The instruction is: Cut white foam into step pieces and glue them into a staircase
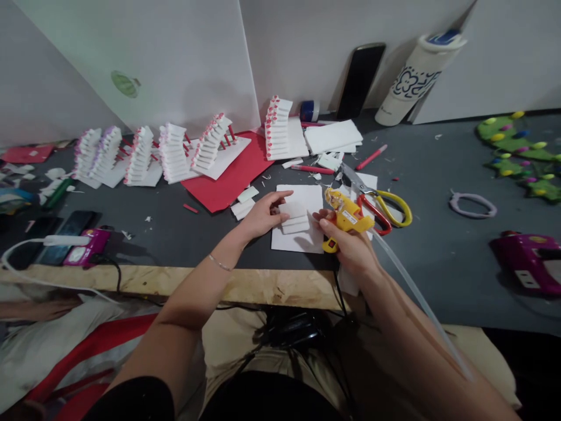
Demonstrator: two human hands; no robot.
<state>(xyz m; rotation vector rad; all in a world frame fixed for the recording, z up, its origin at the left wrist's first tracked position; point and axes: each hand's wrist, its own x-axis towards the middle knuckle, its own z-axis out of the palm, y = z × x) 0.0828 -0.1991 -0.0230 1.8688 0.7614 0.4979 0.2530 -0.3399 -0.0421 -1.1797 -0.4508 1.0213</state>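
My left hand (263, 216) is closed on a small stepped stack of white foam strips (294, 217), thumb in front and fingers behind. Beneath the strips lies a square white foam board (287, 241) on the dark tabletop. In my right hand (353, 248) is a yellow hot glue gun (350, 217), with a long clear glue stick (421, 301) sticking out of its back past my forearm. The gun's nozzle end points away from me, up and to the left. Just right of the gun rest scissors (394, 204) with red and yellow handles.
Several small white staircases (175, 155) with pink or purple tips line the back, some on red sheet (214, 196). A bottle (412, 82) and phone (362, 76) lean on the wall. Purple power strips (532, 260) sit at both sides. Another person's arm (39, 310) shows lower left.
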